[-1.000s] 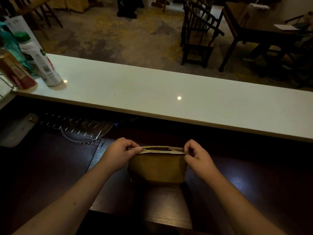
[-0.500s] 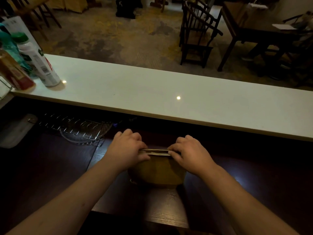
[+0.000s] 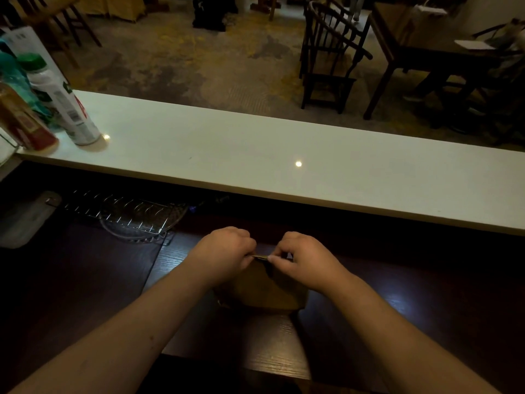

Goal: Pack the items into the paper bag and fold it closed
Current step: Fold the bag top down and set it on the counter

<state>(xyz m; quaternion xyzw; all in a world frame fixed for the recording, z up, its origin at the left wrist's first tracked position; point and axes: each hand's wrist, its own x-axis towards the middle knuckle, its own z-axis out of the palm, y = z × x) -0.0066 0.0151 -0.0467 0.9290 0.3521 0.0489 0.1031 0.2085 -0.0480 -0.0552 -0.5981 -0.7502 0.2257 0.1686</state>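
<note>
A small brown paper bag (image 3: 264, 291) stands upright on the dark wooden table (image 3: 412, 322), low in the middle of the head view. My left hand (image 3: 224, 253) and my right hand (image 3: 304, 258) sit side by side on its top edge, fingers curled, pinching the flattened rim between them. Only a short strip of the rim shows between the two hands. The bag's contents are hidden.
A white counter (image 3: 284, 155) runs across behind the table. Several bottles (image 3: 62, 100) stand at its left end. A wire rack (image 3: 127, 211) and a grey pad (image 3: 25, 220) lie at the table's left. Chairs (image 3: 329, 55) and a dark table stand beyond the counter.
My hands slid from the bag's outer corners toward the middle of the top edge. The mouth, slightly open before, is now pressed flat and lower.
</note>
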